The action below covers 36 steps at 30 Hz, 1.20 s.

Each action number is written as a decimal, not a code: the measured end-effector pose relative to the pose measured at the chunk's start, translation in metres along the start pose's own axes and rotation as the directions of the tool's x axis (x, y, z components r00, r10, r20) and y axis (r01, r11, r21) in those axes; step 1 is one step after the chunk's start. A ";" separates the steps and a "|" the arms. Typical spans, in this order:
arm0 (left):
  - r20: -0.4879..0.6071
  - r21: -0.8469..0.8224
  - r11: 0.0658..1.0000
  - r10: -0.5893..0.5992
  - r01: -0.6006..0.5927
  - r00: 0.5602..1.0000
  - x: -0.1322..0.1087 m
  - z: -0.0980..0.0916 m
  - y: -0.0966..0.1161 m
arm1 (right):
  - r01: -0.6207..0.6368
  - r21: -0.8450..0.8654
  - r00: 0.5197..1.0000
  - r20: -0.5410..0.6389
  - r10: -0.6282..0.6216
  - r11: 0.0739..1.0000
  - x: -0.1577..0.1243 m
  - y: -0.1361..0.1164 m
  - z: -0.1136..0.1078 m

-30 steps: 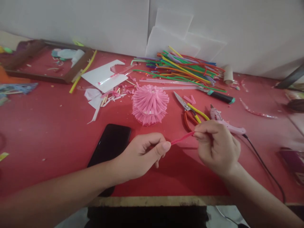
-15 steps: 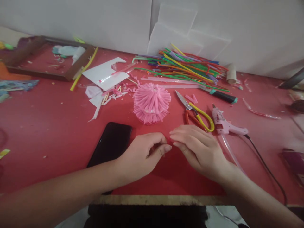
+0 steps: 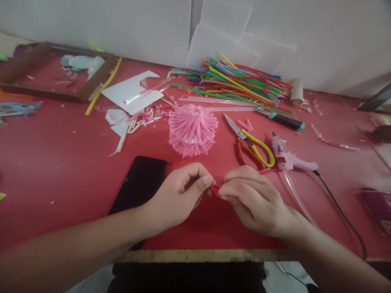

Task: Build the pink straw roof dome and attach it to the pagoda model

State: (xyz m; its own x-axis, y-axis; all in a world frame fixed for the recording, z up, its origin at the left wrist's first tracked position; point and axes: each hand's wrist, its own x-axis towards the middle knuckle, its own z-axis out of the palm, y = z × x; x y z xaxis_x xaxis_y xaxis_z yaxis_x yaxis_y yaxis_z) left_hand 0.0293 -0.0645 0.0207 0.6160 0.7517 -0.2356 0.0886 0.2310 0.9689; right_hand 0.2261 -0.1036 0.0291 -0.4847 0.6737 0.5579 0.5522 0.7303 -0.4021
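Note:
Both of my hands meet low over the red table (image 3: pixel 61 162) near its front edge. My left hand (image 3: pixel 177 195) pinches one end of a short red straw piece (image 3: pixel 214 190) between thumb and forefinger. My right hand (image 3: pixel 253 199) closes its fingers on the other end, and most of the straw is hidden under those fingers. A pink dome of cut straw pieces (image 3: pixel 192 130) stands just behind my hands. A black phone (image 3: pixel 139 183) lies face up beside my left wrist.
Scissors with yellow and red handles (image 3: pixel 250 144) and a pink glue gun (image 3: pixel 287 156) with its cord lie right of the dome. A heap of coloured straws (image 3: pixel 238 85), white foam sheets (image 3: pixel 220 40), paper scraps (image 3: pixel 131 93) and a wooden frame (image 3: pixel 55 69) sit farther back.
My right hand has come down and leftward from a raised straw hold until its fingertips meet my left hand's. The visible length of straw between the hands has shrunk to a small bit.

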 end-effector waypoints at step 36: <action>-0.027 0.040 0.999 0.004 -0.003 1.000 0.004 -0.004 0.000 | -0.105 -0.131 0.994 -0.048 0.099 0.986 -0.008 0.011 0.001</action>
State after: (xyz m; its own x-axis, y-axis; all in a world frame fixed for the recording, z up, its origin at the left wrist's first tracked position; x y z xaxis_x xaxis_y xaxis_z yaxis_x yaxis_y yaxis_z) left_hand 0.0288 -0.0592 0.0190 0.5947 0.7692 -0.2337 0.1181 0.2040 0.9718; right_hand 0.2351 -0.1011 0.0197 -0.3942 0.7364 0.5499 0.6836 0.6348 -0.3600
